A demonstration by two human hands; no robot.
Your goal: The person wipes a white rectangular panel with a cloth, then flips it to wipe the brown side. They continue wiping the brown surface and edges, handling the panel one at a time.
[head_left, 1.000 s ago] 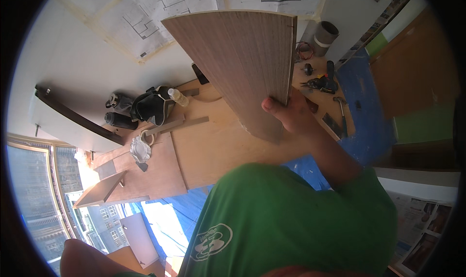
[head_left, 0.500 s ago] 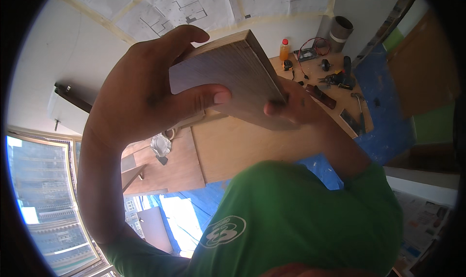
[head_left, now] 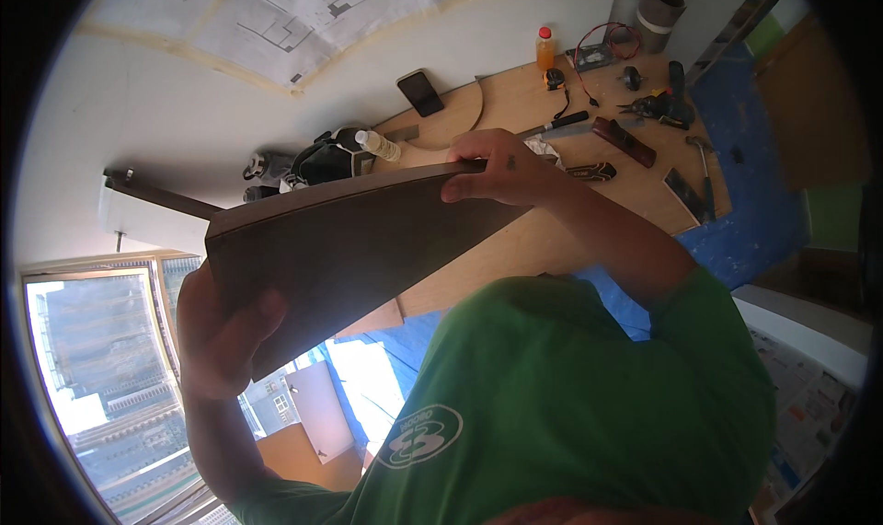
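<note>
Board (head_left: 359, 263) held tilted in both hands above the tabletop (head_left: 501, 258). Left hand (head_left: 225, 327) — gripping the board's left end, thumb on the near face, the other fingers mostly hidden. Right hand (head_left: 501, 168) — fingers closed over the upper edge toward the right end. Beyond, on the tabletop: phone (head_left: 420, 93), orange bottle (head_left: 545, 53), and, farther right, hammer (head_left: 705, 173).

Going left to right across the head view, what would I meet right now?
Window, left hand gripping the wooden panel near one end, clear bottle, phone, right hand on the panel's upper edge, brown tool, hammer.
</note>
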